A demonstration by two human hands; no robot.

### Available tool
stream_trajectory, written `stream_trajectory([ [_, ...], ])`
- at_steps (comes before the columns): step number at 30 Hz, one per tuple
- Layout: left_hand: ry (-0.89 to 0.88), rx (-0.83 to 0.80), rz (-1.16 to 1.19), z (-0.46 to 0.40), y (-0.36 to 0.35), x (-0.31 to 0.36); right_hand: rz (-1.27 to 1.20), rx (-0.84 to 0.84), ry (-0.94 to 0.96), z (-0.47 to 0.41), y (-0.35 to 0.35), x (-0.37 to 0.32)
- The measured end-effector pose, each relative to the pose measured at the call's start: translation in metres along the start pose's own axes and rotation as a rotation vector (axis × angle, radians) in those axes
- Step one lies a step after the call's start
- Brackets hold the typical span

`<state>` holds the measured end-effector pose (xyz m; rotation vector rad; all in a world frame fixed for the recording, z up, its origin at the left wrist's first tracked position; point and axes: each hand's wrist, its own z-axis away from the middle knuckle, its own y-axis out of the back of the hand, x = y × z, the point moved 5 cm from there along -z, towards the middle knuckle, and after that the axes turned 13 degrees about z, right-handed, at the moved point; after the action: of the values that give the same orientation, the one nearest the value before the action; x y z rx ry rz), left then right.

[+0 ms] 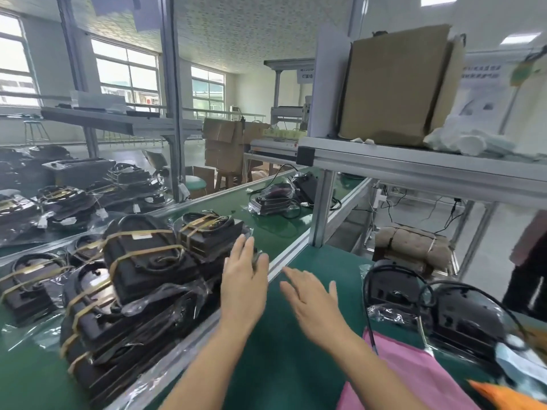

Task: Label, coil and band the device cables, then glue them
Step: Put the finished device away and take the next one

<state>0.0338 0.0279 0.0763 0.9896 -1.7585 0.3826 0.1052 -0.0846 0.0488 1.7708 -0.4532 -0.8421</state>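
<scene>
While both of my hands hover with fingers straight and nothing in them, the job is to pick the next unit cleanly. My left hand (244, 279) reaches over the aluminium rail (284, 255) toward the pile of flat black plastic devices bound with tan rubber bands (139, 261); my right hand (310, 297) floats above the green matte conveyor mat (266, 365).

I judge the best approach is to take the nearest banded unit by its rigid edges, not by the cable loop or the band, since a stretched band could snap off and let the coil spring loose. The crinkled clear plastic bags (165, 294) between the units look slippery, so I'd lift rather than drag.

To my right sit two glossy black rounded devices with loose thin black cables (438, 309) arching up, unbanded as far as I can tell, beside a pink cloth (408, 377). A brown cardboard box (396, 84) stands on the metal shelf (414, 161) above.
</scene>
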Motion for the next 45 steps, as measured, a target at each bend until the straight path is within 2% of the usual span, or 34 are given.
stream_trajectory([
  [4, 0.185, -0.266, 0.174, 0.024, -0.069, -0.015, 0.143, 0.021, -0.161, 0.025, 0.002, 0.057],
  [6, 0.270, -0.356, 0.182, 0.037, -0.096, -0.023, 0.204, 0.040, -0.252, 0.040, 0.004, 0.084],
  [12, 0.362, -0.484, 0.170, 0.058, -0.160, -0.023, 0.357, 0.071, -0.472, 0.079, 0.018, 0.150],
  [15, 0.425, -0.501, 0.215, 0.062, -0.186, -0.018, 0.399, 0.074, -0.504, 0.090, 0.021, 0.165],
  [20, 0.420, -0.461, 0.172, 0.053, -0.219, -0.010, 0.377, 0.062, -0.521, 0.107, 0.016, 0.182],
  [27, 0.797, -0.329, 0.435, 0.036, -0.251, -0.028, 0.346, 0.078, -0.532, 0.125, 0.001, 0.190],
  [31, 0.824, -0.350, 0.420, 0.020, -0.265, -0.038, 0.383, 0.113, -0.501, 0.126, -0.004, 0.189],
  [35, 0.901, -0.478, 0.439, 0.014, -0.277, -0.037, 0.403, 0.071, -0.495, 0.122, -0.016, 0.196],
  [39, 0.943, -0.590, 0.392, 0.016, -0.285, -0.031, 0.484, 0.248, -0.421, 0.126, -0.005, 0.186],
  [45, 1.072, -0.498, 0.615, 0.021, -0.291, -0.026, 0.525, 0.307, -0.419, 0.127, -0.005, 0.184],
])
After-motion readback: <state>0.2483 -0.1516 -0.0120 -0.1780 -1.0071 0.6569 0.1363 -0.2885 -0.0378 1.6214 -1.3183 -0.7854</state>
